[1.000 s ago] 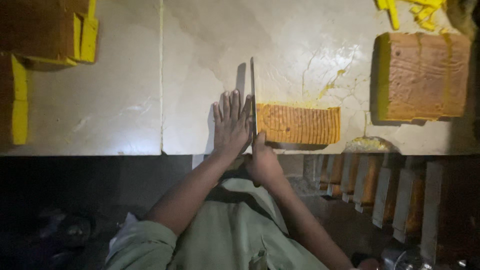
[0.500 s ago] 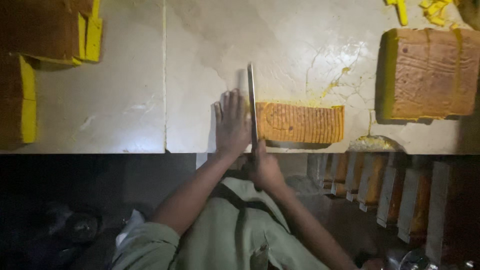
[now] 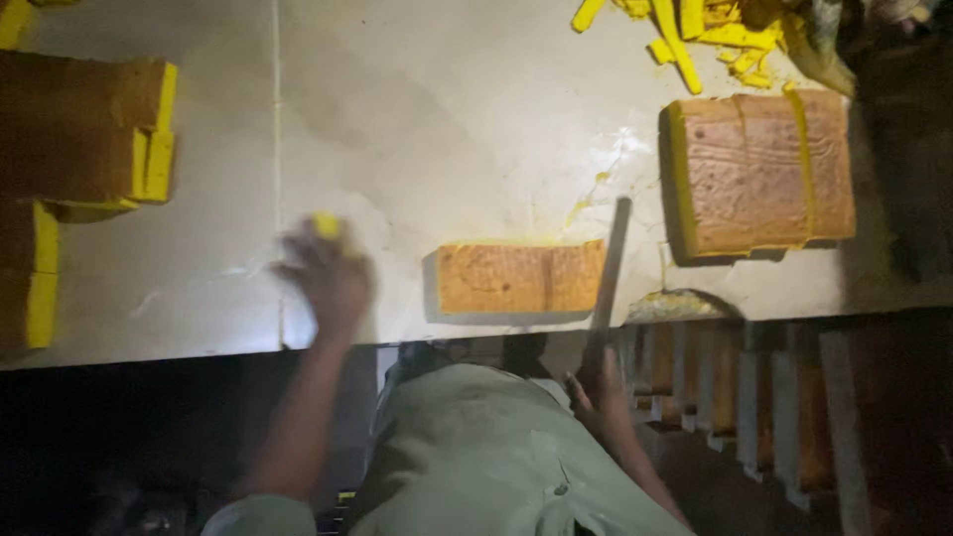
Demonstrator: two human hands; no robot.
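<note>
Cake slab (image 3: 518,279) sits on the counter (image 3: 417,149); my right grip (image 3: 596,392) clamps the knife (image 3: 608,283), left grip (image 3: 328,273) pinches a yellow trimming (image 3: 327,225).

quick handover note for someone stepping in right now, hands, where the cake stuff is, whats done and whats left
Left hand: blurred above the worktop, a small yellow slice at its fingertips.
Right hand: at the table edge, gripping the long knife, whose blade lies by the right end of the small cake block.
Large cake block: far right, uncut, yellow crust on its left side.
Done: trimmed blocks stacked at left; yellow offcuts piled top right.
Left: both blocks on the right appear unfinished.
</note>
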